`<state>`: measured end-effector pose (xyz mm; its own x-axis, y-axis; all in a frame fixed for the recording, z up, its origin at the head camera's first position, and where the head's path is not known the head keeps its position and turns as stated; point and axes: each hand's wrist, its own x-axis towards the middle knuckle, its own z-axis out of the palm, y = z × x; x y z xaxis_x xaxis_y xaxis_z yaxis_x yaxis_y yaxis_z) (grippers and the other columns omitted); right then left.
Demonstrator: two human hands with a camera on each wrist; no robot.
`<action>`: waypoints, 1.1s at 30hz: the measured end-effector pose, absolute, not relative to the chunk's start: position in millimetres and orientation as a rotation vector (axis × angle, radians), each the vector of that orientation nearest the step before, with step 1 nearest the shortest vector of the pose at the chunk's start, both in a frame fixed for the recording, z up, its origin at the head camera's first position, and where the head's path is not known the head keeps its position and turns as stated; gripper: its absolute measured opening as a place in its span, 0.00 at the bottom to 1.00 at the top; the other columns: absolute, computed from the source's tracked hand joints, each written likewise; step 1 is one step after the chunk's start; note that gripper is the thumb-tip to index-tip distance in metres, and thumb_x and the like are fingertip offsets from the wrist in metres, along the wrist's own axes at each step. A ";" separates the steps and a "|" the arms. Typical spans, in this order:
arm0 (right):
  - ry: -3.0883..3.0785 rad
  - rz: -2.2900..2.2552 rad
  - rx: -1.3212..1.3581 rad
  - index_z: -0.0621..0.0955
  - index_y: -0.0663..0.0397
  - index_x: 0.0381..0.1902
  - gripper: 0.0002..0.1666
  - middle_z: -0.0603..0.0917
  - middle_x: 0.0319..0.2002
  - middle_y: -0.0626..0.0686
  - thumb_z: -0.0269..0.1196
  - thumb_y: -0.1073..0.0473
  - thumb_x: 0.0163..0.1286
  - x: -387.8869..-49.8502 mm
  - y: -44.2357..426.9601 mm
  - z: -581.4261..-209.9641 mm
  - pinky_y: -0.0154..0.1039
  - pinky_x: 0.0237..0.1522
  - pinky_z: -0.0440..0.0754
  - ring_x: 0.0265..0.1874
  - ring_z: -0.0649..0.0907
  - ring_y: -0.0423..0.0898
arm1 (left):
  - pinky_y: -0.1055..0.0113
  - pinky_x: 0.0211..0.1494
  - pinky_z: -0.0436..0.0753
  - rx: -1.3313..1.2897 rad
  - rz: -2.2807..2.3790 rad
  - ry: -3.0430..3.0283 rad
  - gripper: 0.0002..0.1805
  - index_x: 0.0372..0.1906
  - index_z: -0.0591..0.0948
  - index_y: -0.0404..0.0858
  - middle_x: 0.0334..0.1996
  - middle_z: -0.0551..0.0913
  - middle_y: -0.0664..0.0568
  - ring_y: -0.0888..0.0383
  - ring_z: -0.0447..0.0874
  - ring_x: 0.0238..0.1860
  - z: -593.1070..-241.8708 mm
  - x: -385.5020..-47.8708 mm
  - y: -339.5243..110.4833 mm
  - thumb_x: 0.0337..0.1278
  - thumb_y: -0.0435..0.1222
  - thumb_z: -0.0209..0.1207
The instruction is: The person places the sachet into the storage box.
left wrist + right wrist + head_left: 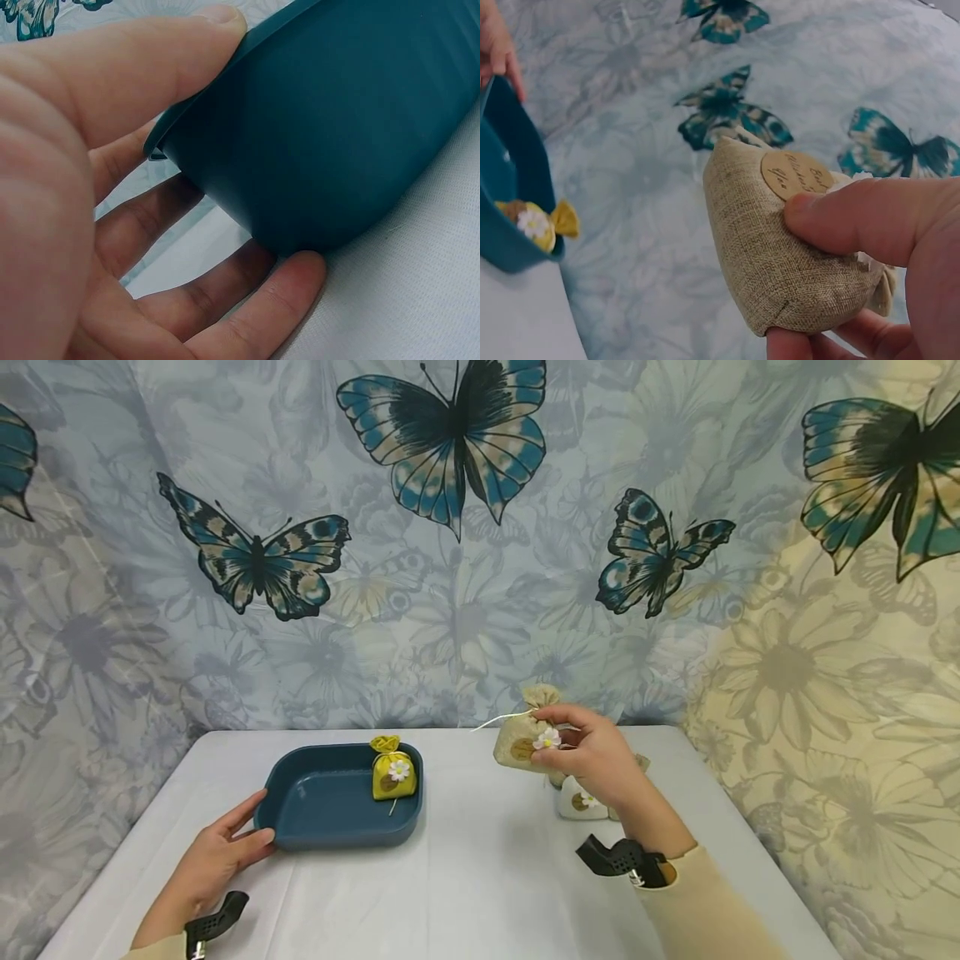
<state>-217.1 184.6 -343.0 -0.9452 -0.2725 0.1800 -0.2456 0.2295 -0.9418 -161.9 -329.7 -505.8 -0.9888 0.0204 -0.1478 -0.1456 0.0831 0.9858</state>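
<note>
My right hand point(588, 752) grips a beige burlap sachet point(513, 739) above the table, thumb across its round label and fingers on the other side. A white flower point(547, 739) and a loose cord show on the sachet. My left hand point(217, 852) touches the left end of a dark blue tray point(337, 842). In the left wrist view its thumb lies along the tray's rim point(262, 34), and its extended fingers touch the outer wall. A yellow sachet point(392, 781) with a white flower stands in the tray's right end.
A white sachet point(576, 803) and other sachets, partly hidden by my right hand and forearm, sit on the right of the white-covered table point(472, 893). Behind the table hangs a butterfly-patterned cloth point(465, 635).
</note>
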 end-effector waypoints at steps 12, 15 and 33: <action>2.447 -1.734 -0.622 0.84 0.40 0.58 0.31 0.83 0.39 0.55 0.76 0.63 0.55 -230.2 118.7 -344.2 0.38 0.24 0.76 0.32 0.77 0.52 | 0.56 0.57 0.82 -0.099 2.065 2.193 0.47 0.81 0.46 0.38 0.77 0.35 0.31 0.71 0.75 0.52 -507.2 -163.1 -331.5 0.67 0.33 0.63; 2.460 -1.694 -0.639 0.84 0.36 0.56 0.30 0.83 0.41 0.52 0.76 0.61 0.55 -231.5 101.0 -347.6 0.38 0.23 0.76 0.35 0.79 0.52 | 0.57 0.57 0.82 -0.098 2.076 2.177 0.47 0.81 0.46 0.38 0.77 0.34 0.31 0.72 0.75 0.52 -507.5 -163.5 -331.6 0.68 0.33 0.62; 2.392 -1.690 -0.594 0.85 0.32 0.53 0.28 0.82 0.44 0.47 0.77 0.61 0.55 -243.1 30.9 -388.5 0.38 0.24 0.80 0.37 0.82 0.47 | 0.56 0.58 0.81 -0.100 2.080 2.181 0.48 0.81 0.46 0.38 0.77 0.34 0.32 0.74 0.75 0.50 -507.0 -163.3 -329.8 0.67 0.34 0.63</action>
